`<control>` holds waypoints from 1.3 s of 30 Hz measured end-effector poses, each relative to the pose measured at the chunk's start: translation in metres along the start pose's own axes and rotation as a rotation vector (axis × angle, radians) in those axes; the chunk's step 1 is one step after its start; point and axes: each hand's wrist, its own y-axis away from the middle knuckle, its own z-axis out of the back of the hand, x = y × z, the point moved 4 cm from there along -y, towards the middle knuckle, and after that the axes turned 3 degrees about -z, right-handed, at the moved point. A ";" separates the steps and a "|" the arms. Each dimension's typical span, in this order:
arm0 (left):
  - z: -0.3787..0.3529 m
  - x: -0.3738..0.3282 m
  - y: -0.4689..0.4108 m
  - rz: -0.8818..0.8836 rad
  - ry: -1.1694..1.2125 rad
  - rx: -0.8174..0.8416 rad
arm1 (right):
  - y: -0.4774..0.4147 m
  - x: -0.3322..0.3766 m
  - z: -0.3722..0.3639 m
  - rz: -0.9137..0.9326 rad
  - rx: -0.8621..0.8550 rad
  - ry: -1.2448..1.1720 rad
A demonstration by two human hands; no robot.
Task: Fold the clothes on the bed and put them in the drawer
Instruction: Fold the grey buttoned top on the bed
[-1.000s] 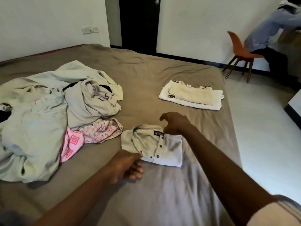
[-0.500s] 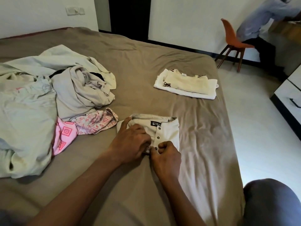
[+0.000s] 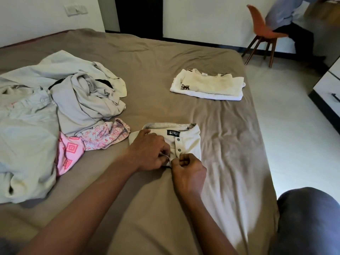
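Both the left hand (image 3: 149, 153) and right hand (image 3: 187, 168) pinch the nearly folded shirt (image 3: 189, 142); a folded stack (image 3: 207, 85) lies by the bed's (image 3: 165, 52) right edge, an unfolded heap (image 3: 55, 107) along its left

On the bed (image 3: 184, 57), across its wrinkled brown sheet, we saw a heap of pale clothes (image 3: 36, 116) at left, a pink patterned garment (image 3: 70, 150) against it, a folded buttoned shirt (image 3: 189, 142) just beside that, and a folded cream stack (image 3: 209, 85) near the right edge.

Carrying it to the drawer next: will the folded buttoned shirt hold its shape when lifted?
Probably floppy: the shirt is thin cloth, so lifted by one edge its folds would likely sag open. Seems light; lying flat, it shouldn't roll.
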 end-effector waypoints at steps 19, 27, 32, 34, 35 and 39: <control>-0.027 0.010 -0.010 0.547 0.474 0.036 | 0.009 -0.020 0.000 -0.032 0.081 -0.353; -0.035 0.021 -0.010 0.548 0.675 0.076 | 0.004 -0.024 -0.005 -0.123 0.077 -0.448; -0.033 0.017 -0.008 0.573 0.695 0.043 | 0.004 -0.025 -0.007 -0.124 0.074 -0.437; -0.033 0.015 -0.006 0.590 0.668 0.029 | 0.006 -0.022 -0.007 -0.091 0.043 -0.369; -0.033 0.015 -0.006 0.594 0.656 0.027 | 0.008 -0.020 -0.006 -0.072 0.021 -0.326; -0.034 0.015 -0.005 0.592 0.668 0.055 | 0.018 -0.009 -0.009 -0.012 -0.001 -0.206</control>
